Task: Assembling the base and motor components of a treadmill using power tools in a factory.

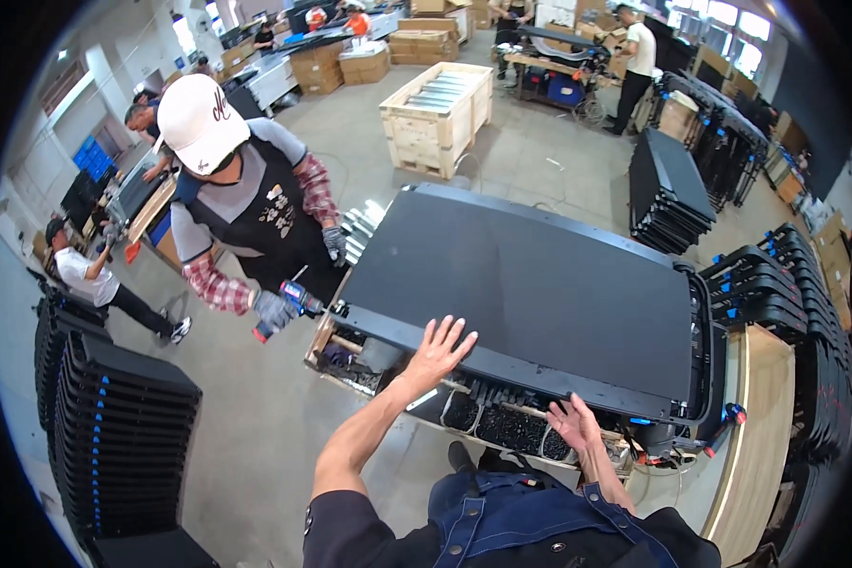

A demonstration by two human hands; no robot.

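Note:
A large black treadmill deck (530, 275) lies flat before me, with a smooth running surface and a dark side rail (521, 367) along its near edge. My left hand (437, 354) rests on that rail and the belt's edge, fingers spread. By the rail's near edge farther right is my right hand (576, 423), palm turned partly up and fingers apart; whether it touches the rail I cannot tell. Neither hand holds anything. At the deck's left corner, a co-worker's gloved hand (276, 310) grips a blue and red cordless drill (298, 298).
Bins of small black parts (509, 432) sit under the deck's near side. Another cordless drill (729, 417) lies at the right, next to a wooden board (753, 426). Stacked black frames (123, 426) stand at left, more (776, 303) at right. A wooden crate (435, 118) stands beyond.

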